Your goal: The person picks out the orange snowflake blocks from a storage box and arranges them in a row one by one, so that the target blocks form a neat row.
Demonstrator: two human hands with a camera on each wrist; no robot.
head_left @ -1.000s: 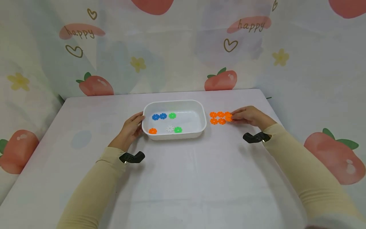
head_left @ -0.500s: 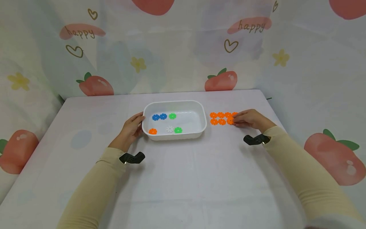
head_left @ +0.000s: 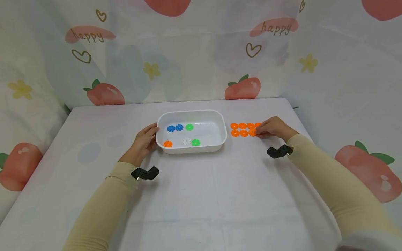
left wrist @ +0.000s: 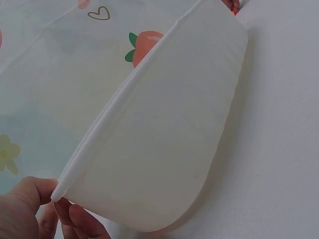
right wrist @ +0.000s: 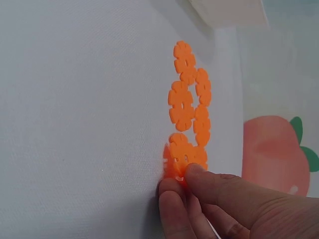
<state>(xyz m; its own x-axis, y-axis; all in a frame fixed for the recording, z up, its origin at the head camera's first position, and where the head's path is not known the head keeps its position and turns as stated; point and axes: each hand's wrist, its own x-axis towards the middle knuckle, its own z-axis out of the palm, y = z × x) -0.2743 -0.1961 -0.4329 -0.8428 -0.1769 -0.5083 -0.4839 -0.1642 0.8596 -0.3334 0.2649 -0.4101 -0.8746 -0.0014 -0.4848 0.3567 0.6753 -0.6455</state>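
Note:
My left hand [head_left: 145, 141] holds the left end of a white plastic tray [head_left: 201, 149]. In the left wrist view the thumb lies over the tray's rim [left wrist: 117, 97] and the fingers are below it. To the right of the tray, my right hand [head_left: 274, 128] pinches an orange snowflake disc [right wrist: 183, 153] between thumb and fingers, tilted close over the table. Several more orange snowflake discs [head_left: 242, 126] lie flat beside it in two rows, edges nearly meeting. My fingers partly cover the far-right disc [head_left: 257, 124] of the back row.
Inside the tray lie two blue discs [head_left: 171, 128], two green discs [head_left: 189, 127], one white disc [head_left: 186, 141] and one orange disc [head_left: 168, 143]. A white cloth covers the table [head_left: 201, 195]. A printed curtain [head_left: 194, 52] hangs behind and at both sides.
My right hand has moved the pinched disc from the back row toward the right end of the front row. Another back-row disc now shows at the right. Left hand and tray stay put.

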